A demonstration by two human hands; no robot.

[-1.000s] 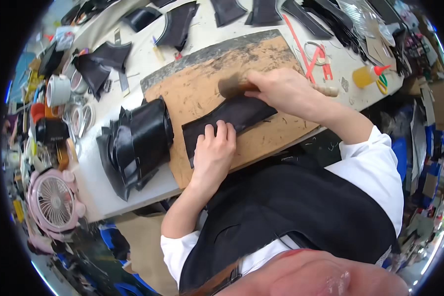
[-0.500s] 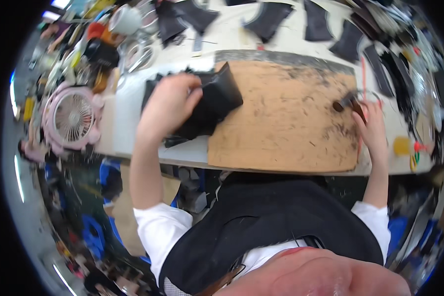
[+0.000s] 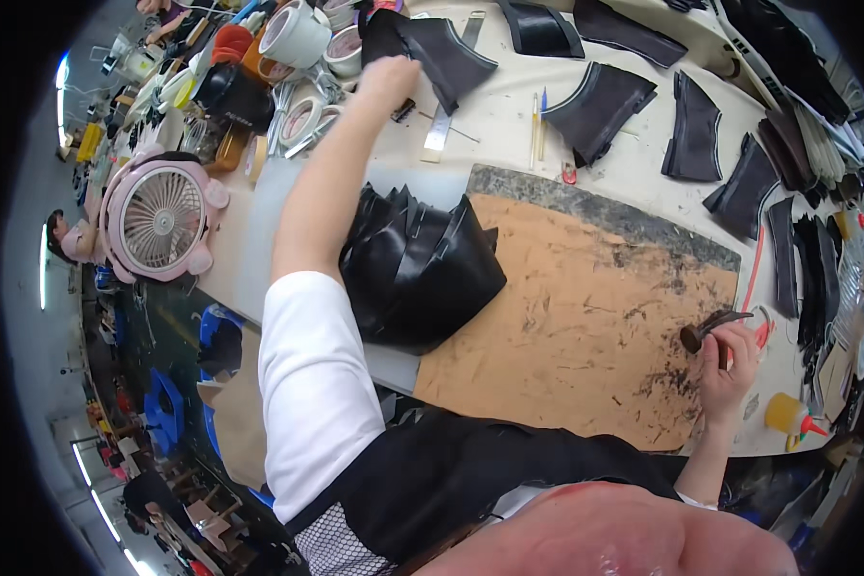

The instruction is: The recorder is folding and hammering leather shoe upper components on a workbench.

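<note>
My left hand reaches far across the table and grips a black leather piece lying near a metal ruler. My right hand rests at the right edge of the brown work board and holds a small dark brush. A stack of black leather pieces sits at the board's left end, under my left forearm.
More black leather pieces lie spread over the far and right side of the table. Tape rolls and cups crowd the far left. A pink fan stands at the left edge. A yellow glue bottle sits near my right hand.
My left hand has left the stack of black pieces and stretched forward to the far leather piece. My right hand has stayed at the board's right edge with the brush.
</note>
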